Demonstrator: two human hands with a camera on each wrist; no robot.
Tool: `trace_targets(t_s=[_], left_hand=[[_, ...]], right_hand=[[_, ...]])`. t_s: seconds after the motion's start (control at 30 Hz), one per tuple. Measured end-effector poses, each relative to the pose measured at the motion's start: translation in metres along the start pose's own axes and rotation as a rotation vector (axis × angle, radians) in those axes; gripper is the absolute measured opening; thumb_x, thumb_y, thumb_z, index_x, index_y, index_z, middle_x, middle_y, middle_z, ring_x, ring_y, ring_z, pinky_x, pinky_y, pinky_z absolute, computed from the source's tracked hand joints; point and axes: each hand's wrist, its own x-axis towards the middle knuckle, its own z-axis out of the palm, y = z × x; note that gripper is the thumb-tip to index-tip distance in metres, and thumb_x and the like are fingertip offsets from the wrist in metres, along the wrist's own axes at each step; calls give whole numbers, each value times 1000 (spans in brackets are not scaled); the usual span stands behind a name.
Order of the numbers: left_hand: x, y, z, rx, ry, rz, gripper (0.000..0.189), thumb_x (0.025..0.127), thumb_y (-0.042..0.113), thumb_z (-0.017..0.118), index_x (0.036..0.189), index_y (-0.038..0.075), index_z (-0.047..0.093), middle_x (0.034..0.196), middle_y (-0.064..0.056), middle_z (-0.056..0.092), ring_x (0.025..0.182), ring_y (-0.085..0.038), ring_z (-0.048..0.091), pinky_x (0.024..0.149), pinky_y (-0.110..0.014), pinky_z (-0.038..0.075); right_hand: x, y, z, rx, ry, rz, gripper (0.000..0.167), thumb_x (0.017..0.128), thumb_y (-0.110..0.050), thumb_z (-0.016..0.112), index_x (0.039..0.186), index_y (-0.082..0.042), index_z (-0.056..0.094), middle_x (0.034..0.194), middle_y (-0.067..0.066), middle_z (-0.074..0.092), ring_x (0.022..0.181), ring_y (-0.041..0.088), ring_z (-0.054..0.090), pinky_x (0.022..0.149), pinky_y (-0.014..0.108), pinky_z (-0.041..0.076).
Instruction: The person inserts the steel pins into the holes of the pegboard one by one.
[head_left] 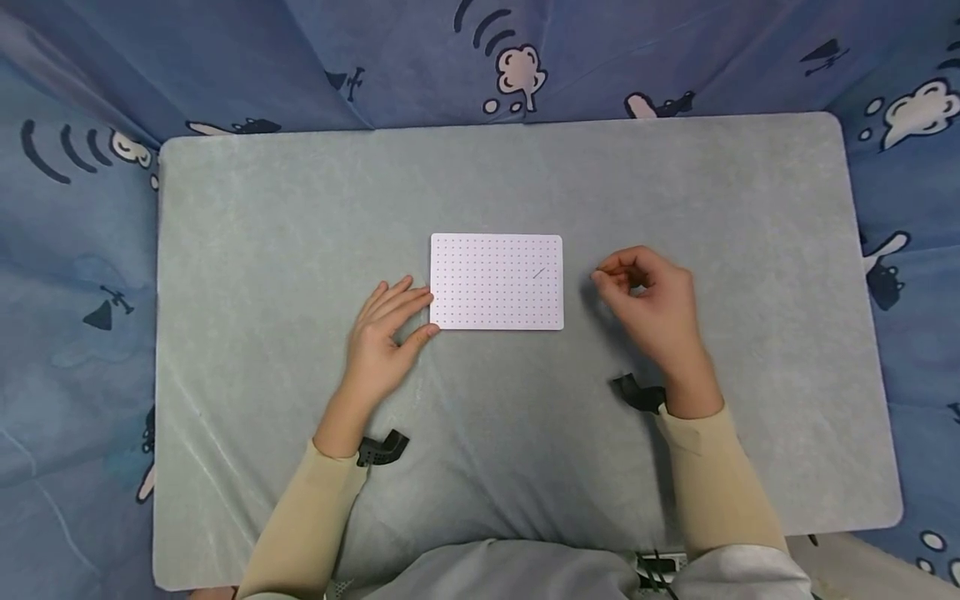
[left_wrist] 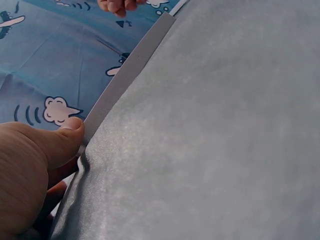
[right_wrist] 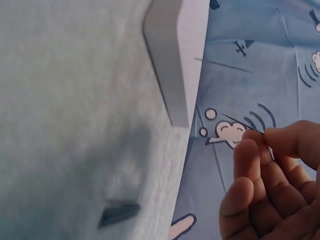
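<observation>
A white board [head_left: 495, 283] with a grid of small holes lies flat on the table. One thin dark needle [head_left: 539, 273] stands at a slant from the board's right part; the right wrist view shows that upright needle [right_wrist: 225, 65] too. With fairly straight fingers my left hand [head_left: 378, 346] touches the board's left edge, its thumb by the near left corner. Right of the board, raised above the table, my right hand [head_left: 656, 308] pinches a second thin needle [right_wrist: 239, 122] between thumb and index finger. Its tip points away from the fingers, apart from the board.
A grey cloth-covered table [head_left: 750, 208] surrounds the board. Blue patterned curtain [head_left: 420, 58] hangs behind and along both sides. Dark wrist mounts [head_left: 384, 448] sit at both wrists. The person's body is at the near edge.
</observation>
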Motion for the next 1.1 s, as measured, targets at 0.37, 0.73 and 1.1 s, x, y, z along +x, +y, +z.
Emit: trace_targets(t_s=[0.37,0.73,1.1], left_hand=[[2,-1,0,-1,-1,-2,47,89,13,92,132,1,78,140,-12,73,149,-31,55,135,-46,25],[2,-2,-1,-3,-8,-3,47,89,14,92,132,1,78,140,-12,73,149,-30,54,135,-46,25],[1,-3,-1,4,-10,-11,46,90,14,92,132,2,78,140,-11,74,149,-29,55,135,-46,26]], right_hand=[[7,3,19,-41,-35,-138,6,97,0,82,103,-2,81,91,8,78,75,12,63,68,26,49],[10,11,33,-82,-57,-180,7,97,2,80,104,0,79,91,10,78,79,17,67,67,29,51],[10,11,38,-108,-73,-189,7,98,0,80,104,0,78,91,10,78,79,19,70,68,31,52]])
